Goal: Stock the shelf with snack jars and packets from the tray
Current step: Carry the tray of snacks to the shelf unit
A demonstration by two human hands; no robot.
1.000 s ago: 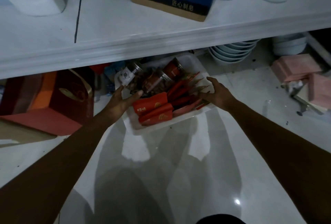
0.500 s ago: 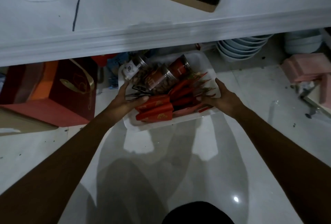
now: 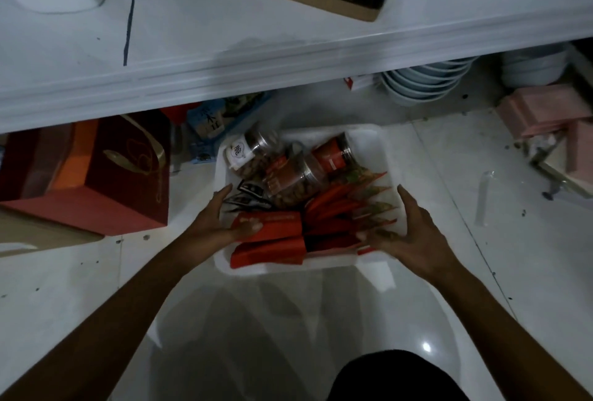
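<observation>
White tray (image 3: 375,143) set on the floor below the shelf (image 3: 288,57), three jars (image 3: 295,180) and two red boxes (image 3: 269,233) counted inside among red packets (image 3: 340,208), tray gripped at both sides, left hand (image 3: 218,224) thumb laid on a box, right hand (image 3: 407,237) fingers spread on the rim.

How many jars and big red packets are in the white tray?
Clear plastic snack jars: 3
Wide red flat packets at the near edge of the white plastic tray: 2
Total: 5
</observation>
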